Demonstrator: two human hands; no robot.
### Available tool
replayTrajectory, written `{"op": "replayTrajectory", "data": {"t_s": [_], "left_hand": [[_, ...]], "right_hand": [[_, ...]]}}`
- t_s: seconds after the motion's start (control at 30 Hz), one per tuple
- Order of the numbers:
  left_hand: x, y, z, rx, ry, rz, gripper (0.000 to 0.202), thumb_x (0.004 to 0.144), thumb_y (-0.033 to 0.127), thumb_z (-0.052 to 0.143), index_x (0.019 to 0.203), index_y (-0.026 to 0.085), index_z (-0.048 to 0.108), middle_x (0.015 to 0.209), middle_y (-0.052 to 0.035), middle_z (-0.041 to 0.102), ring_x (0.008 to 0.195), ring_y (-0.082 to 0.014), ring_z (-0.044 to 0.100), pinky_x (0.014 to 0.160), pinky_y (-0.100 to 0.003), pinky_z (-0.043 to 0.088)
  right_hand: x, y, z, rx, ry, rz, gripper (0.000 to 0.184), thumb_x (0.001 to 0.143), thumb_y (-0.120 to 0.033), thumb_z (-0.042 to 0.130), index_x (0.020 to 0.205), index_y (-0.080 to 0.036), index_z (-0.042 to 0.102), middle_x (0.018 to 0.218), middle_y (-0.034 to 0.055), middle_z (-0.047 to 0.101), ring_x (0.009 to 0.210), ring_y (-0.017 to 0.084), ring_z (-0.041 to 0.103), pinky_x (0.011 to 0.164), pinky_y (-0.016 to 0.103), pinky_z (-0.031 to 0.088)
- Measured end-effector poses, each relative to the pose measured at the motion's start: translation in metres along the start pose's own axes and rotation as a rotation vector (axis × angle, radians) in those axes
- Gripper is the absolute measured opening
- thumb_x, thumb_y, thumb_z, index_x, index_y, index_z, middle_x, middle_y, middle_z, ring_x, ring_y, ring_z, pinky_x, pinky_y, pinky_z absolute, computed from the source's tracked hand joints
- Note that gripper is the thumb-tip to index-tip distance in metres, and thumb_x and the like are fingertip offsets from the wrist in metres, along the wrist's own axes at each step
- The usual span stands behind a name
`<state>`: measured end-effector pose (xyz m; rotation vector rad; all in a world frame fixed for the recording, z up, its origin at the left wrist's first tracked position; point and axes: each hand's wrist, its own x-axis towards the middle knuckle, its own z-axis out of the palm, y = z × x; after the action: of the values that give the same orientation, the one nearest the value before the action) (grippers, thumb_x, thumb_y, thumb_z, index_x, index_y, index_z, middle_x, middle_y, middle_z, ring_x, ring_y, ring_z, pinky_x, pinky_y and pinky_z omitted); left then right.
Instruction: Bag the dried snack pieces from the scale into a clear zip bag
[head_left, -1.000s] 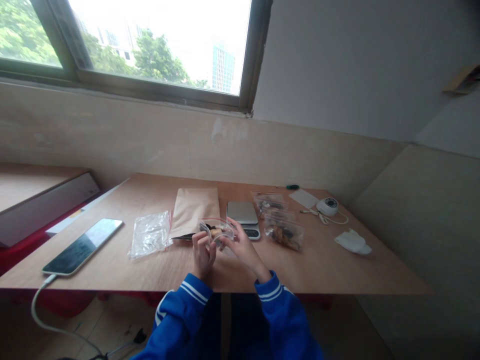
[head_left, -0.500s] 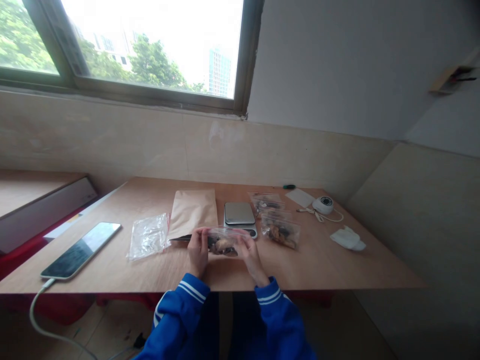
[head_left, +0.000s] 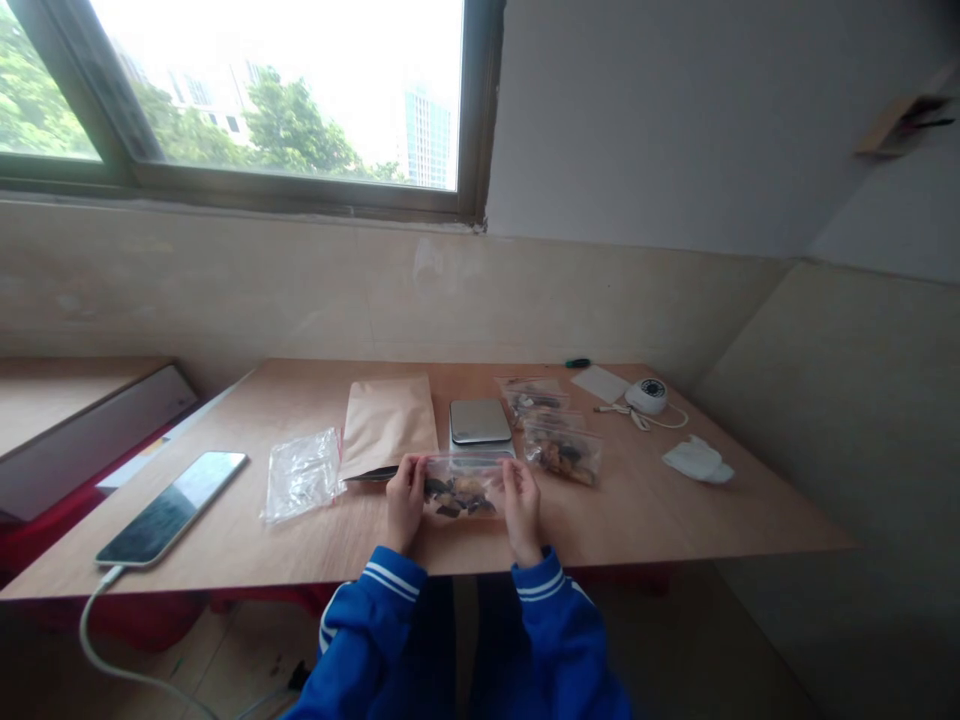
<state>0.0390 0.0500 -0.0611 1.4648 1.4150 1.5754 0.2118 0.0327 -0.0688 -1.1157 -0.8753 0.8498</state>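
Between my two hands, near the table's front edge, is a clear zip bag (head_left: 463, 494) with dark and tan dried pieces in it. My left hand (head_left: 406, 500) pinches its upper left corner, and my right hand (head_left: 522, 505) pinches the upper right one. Just behind the bag sits a kitchen scale (head_left: 480, 422) with a silver plate, its front partly hidden by the bag. A brown kraft paper pouch (head_left: 390, 425) lies left of the scale, its dark opening close to my left hand. Filled zip bags (head_left: 562, 453) lie to the right of the scale.
Flat clear plastic bags (head_left: 303, 475) lie left of the pouch. Farther left is a phone (head_left: 172, 510) with a cable plugged in. On the right are a white dome camera (head_left: 646, 396) with its cord, a crumpled white tissue (head_left: 697, 460), a white card (head_left: 600, 383) and a green-handled tool (head_left: 577, 363).
My right hand has moved right, to the bag's right corner, so the bag is spread wider and flatter. The dried pieces show more plainly. The view has shifted slightly.
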Motion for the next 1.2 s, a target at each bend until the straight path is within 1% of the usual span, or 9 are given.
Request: {"op": "replayTrajectory", "data": {"t_s": [0.13,0.27,0.43,0.6,0.77,0.9,1.0,1.2], "left_hand": [[0.005,0.005,-0.002,-0.165,-0.136,-0.083,0.035,0.081,0.051,0.055,0.078,0.018,0.061,0.068,0.0007,0.058,0.065,-0.0133,0.054,0.061,-0.023,0.044],[0.007,0.006,-0.003,-0.285,-0.178,-0.164,0.035,0.076,0.050,0.063,0.082,0.016,0.064,0.074,-0.0012,0.063,0.072,-0.0154,0.059,0.070,-0.026,0.048],[0.006,0.006,-0.004,-0.313,-0.174,-0.189,0.035,0.073,0.049,0.067,0.082,0.015,0.063,0.078,-0.0034,0.066,0.078,-0.0179,0.062,0.076,-0.031,0.051],[0.005,0.006,-0.006,-0.296,-0.167,-0.171,0.035,0.074,0.049,0.066,0.081,0.015,0.064,0.081,-0.0051,0.068,0.080,-0.0192,0.064,0.078,-0.033,0.052],[0.006,0.003,-0.006,-0.244,-0.139,-0.137,0.035,0.073,0.048,0.068,0.083,0.014,0.067,0.080,-0.0057,0.069,0.079,-0.0190,0.064,0.076,-0.032,0.051],[0.006,0.002,-0.006,-0.240,-0.150,-0.151,0.035,0.072,0.047,0.069,0.083,0.014,0.068,0.081,-0.0055,0.070,0.079,-0.0188,0.065,0.076,-0.031,0.051],[0.005,0.003,-0.006,-0.239,-0.154,-0.168,0.034,0.072,0.046,0.069,0.086,0.014,0.069,0.084,-0.0067,0.072,0.081,-0.0192,0.065,0.078,-0.031,0.051],[0.004,0.005,-0.006,-0.235,-0.161,-0.179,0.036,0.073,0.046,0.068,0.089,0.014,0.069,0.088,-0.0085,0.072,0.085,-0.0215,0.066,0.080,-0.034,0.051]], "right_hand": [[0.003,0.007,-0.005,-0.121,0.084,-0.055,0.042,0.084,-0.056,0.052,0.093,-0.016,0.063,0.074,0.0043,0.067,0.068,0.018,0.062,0.068,0.031,0.049],[0.004,0.008,-0.008,-0.187,0.131,-0.091,0.047,0.086,-0.057,0.047,0.096,-0.015,0.064,0.080,0.0070,0.069,0.074,0.020,0.063,0.073,0.032,0.049],[0.003,0.006,-0.008,-0.196,0.139,-0.105,0.047,0.086,-0.058,0.046,0.096,-0.015,0.064,0.091,0.0095,0.069,0.081,0.021,0.063,0.075,0.031,0.048],[0.004,0.006,-0.009,-0.189,0.157,-0.114,0.044,0.086,-0.055,0.049,0.100,-0.016,0.064,0.089,0.0083,0.069,0.080,0.020,0.062,0.078,0.033,0.048],[0.004,0.007,-0.011,-0.205,0.210,-0.125,0.042,0.084,-0.054,0.052,0.094,-0.015,0.063,0.092,0.0102,0.069,0.085,0.022,0.063,0.078,0.032,0.047],[0.004,0.006,-0.012,-0.205,0.238,-0.132,0.042,0.082,-0.055,0.054,0.090,-0.015,0.063,0.090,0.0098,0.068,0.085,0.022,0.062,0.076,0.032,0.046],[0.004,0.005,-0.012,-0.196,0.252,-0.127,0.044,0.081,-0.057,0.055,0.089,-0.014,0.064,0.087,0.0094,0.069,0.081,0.022,0.062,0.074,0.031,0.046],[0.001,0.002,-0.012,-0.210,0.281,-0.120,0.045,0.080,-0.057,0.055,0.089,-0.014,0.065,0.086,0.0098,0.069,0.078,0.021,0.062,0.073,0.031,0.047]]}}
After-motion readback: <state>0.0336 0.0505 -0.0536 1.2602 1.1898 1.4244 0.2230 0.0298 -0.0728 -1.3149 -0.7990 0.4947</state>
